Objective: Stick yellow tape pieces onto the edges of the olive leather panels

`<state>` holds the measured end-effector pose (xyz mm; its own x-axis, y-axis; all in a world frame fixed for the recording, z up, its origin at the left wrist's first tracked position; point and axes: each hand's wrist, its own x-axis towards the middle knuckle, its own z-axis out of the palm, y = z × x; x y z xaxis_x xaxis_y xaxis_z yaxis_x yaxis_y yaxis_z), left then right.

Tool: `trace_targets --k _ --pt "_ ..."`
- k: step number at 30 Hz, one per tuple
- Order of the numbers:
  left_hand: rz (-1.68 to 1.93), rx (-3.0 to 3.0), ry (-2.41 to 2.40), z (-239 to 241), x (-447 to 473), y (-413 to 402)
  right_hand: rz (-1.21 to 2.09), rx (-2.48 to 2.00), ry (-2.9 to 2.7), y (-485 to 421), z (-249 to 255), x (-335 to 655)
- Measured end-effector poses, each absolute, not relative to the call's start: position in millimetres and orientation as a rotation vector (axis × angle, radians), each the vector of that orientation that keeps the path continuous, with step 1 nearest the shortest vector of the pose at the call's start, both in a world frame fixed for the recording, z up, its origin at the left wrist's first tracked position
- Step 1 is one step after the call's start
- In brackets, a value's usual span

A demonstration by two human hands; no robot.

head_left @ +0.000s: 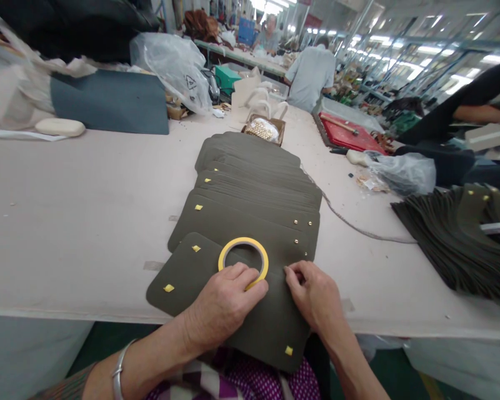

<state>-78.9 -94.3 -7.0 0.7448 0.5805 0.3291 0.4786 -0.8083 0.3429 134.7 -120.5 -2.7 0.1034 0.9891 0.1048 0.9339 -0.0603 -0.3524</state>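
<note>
A dark olive leather panel (191,275) with small gold studs lies at the table's near edge, overhanging it toward me. My left hand (220,303) rests on this panel with its fingers curled round a yellow tape roll (244,247). My right hand (314,294) sits beside it with fingertips pinched together on the panel's surface near the roll; what they pinch is too small to make out. Behind the panel, a fanned row of similar olive panels (254,183) stretches away across the table.
A pile of olive strips (458,239) lies at right. A clear plastic bag (404,172), a red tray (350,136) and a small box of gold fittings (264,130) stand further back. A grey board (108,103) stands at left. Other people work in the background.
</note>
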Motion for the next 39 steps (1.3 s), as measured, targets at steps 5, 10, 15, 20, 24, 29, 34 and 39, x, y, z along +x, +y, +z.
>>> trace_targets --k 5,10,15,20,24,29,34,39 --pt "0.957 2.51 0.842 -1.8 -75.9 -87.2 0.303 -1.84 -1.878 -128.7 1.1 137.7" --pt "1.024 2.42 0.836 6.3 -72.0 -84.4 0.344 -1.456 -1.78 -137.4 17.8 123.5" --pt "0.957 2.518 0.862 9.4 -66.5 -84.4 0.221 -1.246 -1.946 -133.3 26.2 110.8" --pt "0.91 2.564 0.82 6.6 -62.5 -85.3 0.071 -1.23 -2.031 -130.5 22.3 111.9" --pt "0.848 2.532 0.784 11.3 -56.9 -84.7 -0.069 -1.271 -1.984 -130.7 18.5 113.5" --pt "0.816 2.551 0.905 23.4 -42.7 -74.8 0.141 -1.477 -1.678 -127.4 17.8 111.6" --pt "1.015 2.58 0.851 22.7 -31.0 -67.9 0.734 -1.574 -1.157 -111.1 14.3 118.6" --pt "0.99 2.65 0.874 13.0 -26.7 -67.5 0.774 -1.639 -0.984 -89.8 5.0 148.9"
